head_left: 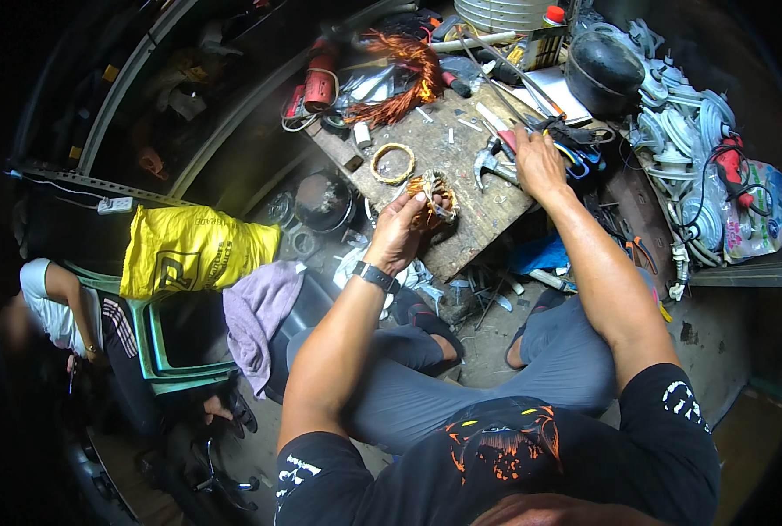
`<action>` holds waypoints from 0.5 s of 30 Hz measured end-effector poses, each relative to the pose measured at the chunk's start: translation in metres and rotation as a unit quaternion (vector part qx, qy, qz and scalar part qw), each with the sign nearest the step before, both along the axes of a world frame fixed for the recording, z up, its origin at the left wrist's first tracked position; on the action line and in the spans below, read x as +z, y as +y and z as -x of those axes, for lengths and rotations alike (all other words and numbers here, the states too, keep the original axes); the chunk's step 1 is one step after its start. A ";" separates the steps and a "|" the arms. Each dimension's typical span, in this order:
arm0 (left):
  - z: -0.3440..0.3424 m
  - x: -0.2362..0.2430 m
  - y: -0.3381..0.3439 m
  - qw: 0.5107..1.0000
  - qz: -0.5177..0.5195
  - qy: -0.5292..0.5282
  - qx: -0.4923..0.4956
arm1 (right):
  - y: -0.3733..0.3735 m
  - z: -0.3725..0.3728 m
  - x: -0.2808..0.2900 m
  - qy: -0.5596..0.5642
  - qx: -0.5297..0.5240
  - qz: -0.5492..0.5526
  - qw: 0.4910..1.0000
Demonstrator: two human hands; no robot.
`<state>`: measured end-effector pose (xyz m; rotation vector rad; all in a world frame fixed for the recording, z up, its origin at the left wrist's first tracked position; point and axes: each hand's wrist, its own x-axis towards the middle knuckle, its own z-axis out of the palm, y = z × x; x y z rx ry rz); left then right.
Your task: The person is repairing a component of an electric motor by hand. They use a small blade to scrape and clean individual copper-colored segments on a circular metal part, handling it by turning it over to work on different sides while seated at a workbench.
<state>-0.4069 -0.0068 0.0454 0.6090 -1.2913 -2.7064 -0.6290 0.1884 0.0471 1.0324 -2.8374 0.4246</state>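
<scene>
Over the near edge of the wooden bench top [461, 228], my left hand [395, 232] grips a small motor stator [442, 197], a ring wound with copper wire. Its far side shows pale lacing and wire ends. My right hand [542, 168] reaches over tools at the bench's right side, its fingers stretched forward and apart. Close beside it lies a claw hammer [489, 165], and blue-handled pliers [581, 160] are on its other side. Whether the fingertips touch a tool is hard to make out. A yellowish ring [393, 164] lies flat on the bench, left of the stator.
A tangle of copper wire [422, 74] and a red cylinder-shaped tool [320, 83] occupy the bench's far left. A dark pot [603, 70] stands at the far right, near stacked pale plastic parts [685, 131]. On the left are a yellow bag [194, 250] and a seated person [58, 307].
</scene>
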 end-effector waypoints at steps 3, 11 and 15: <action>0.001 -0.008 -0.006 0.999 -0.028 0.006 0.033 | -0.003 0.001 -0.004 -0.013 -0.023 -0.001 1.000; 0.004 -0.006 -0.004 0.999 -0.010 0.020 0.025 | -0.003 -0.006 0.019 -0.076 -0.007 0.058 0.995; 0.010 -0.002 0.000 0.995 0.062 0.008 0.073 | -0.012 -0.038 0.030 -0.330 0.066 0.132 0.932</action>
